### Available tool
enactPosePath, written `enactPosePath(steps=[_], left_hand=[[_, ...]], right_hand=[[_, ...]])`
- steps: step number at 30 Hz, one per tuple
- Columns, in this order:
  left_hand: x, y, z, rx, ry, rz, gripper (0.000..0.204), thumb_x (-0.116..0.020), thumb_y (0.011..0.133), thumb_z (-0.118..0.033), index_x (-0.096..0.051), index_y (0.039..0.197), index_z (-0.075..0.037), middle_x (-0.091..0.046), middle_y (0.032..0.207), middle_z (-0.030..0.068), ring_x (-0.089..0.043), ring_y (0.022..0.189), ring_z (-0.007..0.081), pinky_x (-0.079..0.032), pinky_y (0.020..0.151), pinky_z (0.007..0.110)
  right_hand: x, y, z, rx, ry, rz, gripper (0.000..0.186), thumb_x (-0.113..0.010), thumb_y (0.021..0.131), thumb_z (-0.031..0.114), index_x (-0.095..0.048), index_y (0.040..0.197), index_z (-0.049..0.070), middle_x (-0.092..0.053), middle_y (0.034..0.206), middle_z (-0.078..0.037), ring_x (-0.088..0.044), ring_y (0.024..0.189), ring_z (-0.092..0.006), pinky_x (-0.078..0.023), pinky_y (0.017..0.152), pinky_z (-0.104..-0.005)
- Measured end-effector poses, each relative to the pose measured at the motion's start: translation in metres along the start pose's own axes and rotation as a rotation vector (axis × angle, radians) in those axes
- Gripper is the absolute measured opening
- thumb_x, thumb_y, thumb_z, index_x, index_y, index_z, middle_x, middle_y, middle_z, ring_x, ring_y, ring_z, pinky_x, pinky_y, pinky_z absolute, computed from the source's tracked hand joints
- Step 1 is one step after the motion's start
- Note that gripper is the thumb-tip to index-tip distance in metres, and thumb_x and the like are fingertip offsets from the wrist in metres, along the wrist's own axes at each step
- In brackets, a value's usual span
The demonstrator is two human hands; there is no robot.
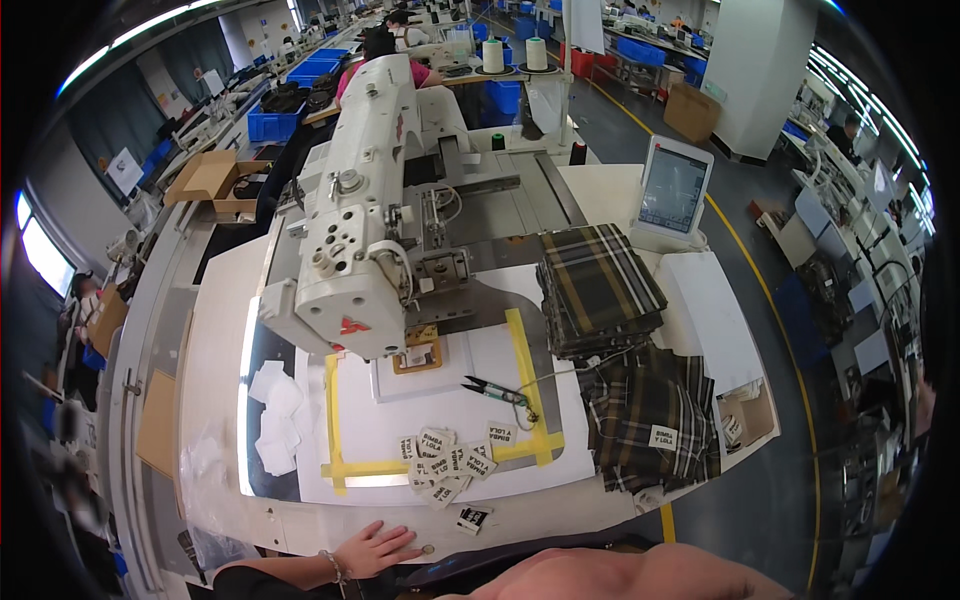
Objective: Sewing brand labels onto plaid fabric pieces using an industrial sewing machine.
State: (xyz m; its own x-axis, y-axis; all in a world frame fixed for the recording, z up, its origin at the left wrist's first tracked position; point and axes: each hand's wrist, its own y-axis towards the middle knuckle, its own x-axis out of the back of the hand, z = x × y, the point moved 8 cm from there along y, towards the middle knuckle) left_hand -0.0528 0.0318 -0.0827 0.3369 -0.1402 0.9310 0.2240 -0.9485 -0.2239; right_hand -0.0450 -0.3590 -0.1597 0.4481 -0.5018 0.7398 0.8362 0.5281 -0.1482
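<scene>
Rows of sewing stations and blue bins fill the factory hall behind you, and your own white desk [225,330] carries a large white sewing machine [350,210] with a touch screen [673,190] off to its right. Under the machine head lies a white work plate framed with yellow tape [527,375]. To the right of it sits a folded stack of plaid fabric [597,288], and just in front of that a looser plaid piece [650,420] that already bears a sewn label, so some pieces look finished while the folded stack appears to be waiting. A small clamp frame [418,356] under the needle holds one label. Thread snips [493,391] lie on the plate, and near its front edge a heap of woven labels [447,464] is spread out, with one dark label [472,518] apart from it. Your left hand [375,550] rests flat and spread wide on the desk's front edge, holding nothing, near that heap. Your right hand is out of view; only the forearm shows at the bottom.
</scene>
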Motion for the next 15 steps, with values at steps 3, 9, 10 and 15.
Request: enactPosePath(steps=[3, 9, 10, 15], left_hand=[[0.007, 0.0, 0.0, 0.016, -0.121, -0.079, 0.064, -0.046, 0.087, -0.024, -0.032, 0.15, -0.033, -0.035, 0.154, 0.0016, -0.034, 0.141, 0.0187, -0.027, 0.113, 0.049], [-0.005, 0.002, 0.0, 0.013, 0.263, 0.115, 0.058, -0.045, 0.088, -0.024, -0.041, 0.143, -0.038, -0.041, 0.149, -0.0038, -0.039, 0.136, 0.0166, -0.028, 0.111, 0.044], [-0.009, -0.002, 0.0, 0.008, 0.278, -0.016, 0.055, -0.046, 0.087, -0.024, -0.045, 0.14, -0.04, -0.044, 0.147, -0.0044, -0.041, 0.134, 0.016, -0.029, 0.11, 0.044], [-0.011, -0.005, 0.0, 0.001, 0.27, -0.045, 0.054, -0.047, 0.087, -0.024, -0.047, 0.138, -0.04, -0.047, 0.144, -0.0052, -0.042, 0.133, 0.0157, -0.03, 0.11, 0.043]], right_hand=[[0.011, -0.009, -0.007, -0.024, 0.006, 0.005, 0.057, -0.053, 0.093, 0.035, -0.04, 0.145, 0.017, -0.037, 0.15, -0.01, -0.028, 0.142, -0.0293, -0.016, 0.117, -0.0493], [0.043, -0.035, -0.025, -0.066, -0.021, 0.031, 0.057, -0.053, 0.093, 0.035, -0.04, 0.145, 0.017, -0.037, 0.15, -0.011, -0.029, 0.142, -0.0294, -0.017, 0.117, -0.0491], [0.046, -0.037, -0.026, -0.068, -0.025, 0.038, 0.057, -0.053, 0.093, 0.035, -0.04, 0.145, 0.017, -0.037, 0.15, -0.011, -0.029, 0.142, -0.0294, -0.017, 0.117, -0.0491], [0.059, -0.041, -0.039, -0.083, -0.047, 0.061, 0.057, -0.053, 0.092, 0.035, -0.041, 0.145, 0.017, -0.038, 0.149, -0.011, -0.029, 0.142, -0.0295, -0.017, 0.117, -0.0489]])
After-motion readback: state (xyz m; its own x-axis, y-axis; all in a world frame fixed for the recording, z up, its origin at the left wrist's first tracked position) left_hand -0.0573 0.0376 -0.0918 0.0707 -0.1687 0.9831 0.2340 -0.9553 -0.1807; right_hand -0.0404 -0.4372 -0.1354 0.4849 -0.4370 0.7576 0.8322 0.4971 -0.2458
